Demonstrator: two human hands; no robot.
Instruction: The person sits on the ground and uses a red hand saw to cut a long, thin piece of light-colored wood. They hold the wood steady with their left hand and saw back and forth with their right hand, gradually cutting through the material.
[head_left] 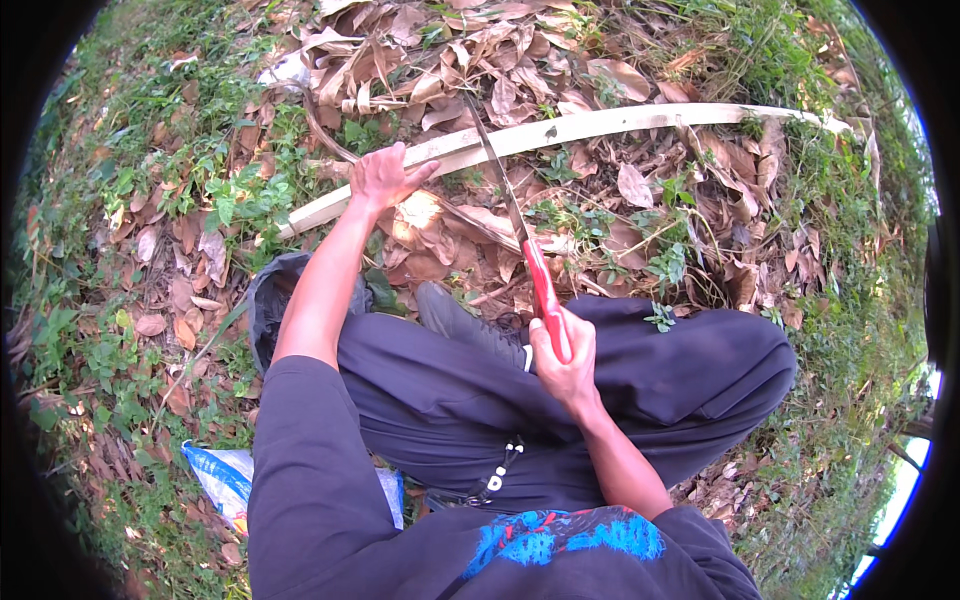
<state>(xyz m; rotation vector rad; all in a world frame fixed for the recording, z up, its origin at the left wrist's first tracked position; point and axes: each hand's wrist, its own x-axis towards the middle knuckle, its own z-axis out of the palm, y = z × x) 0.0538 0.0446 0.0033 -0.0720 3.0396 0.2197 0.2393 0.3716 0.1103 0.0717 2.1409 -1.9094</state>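
A long, pale wooden strip [640,118] runs across the ground in front of me, bowed in this view. My left hand [382,178] presses on it near its left part, the fingers over the far edge and the thumb stretched along it to the right. In my right hand [566,365] is a hand saw [541,285] with a red handle and a narrow dark blade. The blade points away from me and crosses the strip a little right of my left hand. Whether its teeth are inside a cut cannot be seen.
Dry brown leaves [635,187] and green weeds [235,195] cover the ground. My legs [690,365] are folded close below the strip, one shoe [455,320] under the saw. A blue and white plastic sack [222,478] lies at my left.
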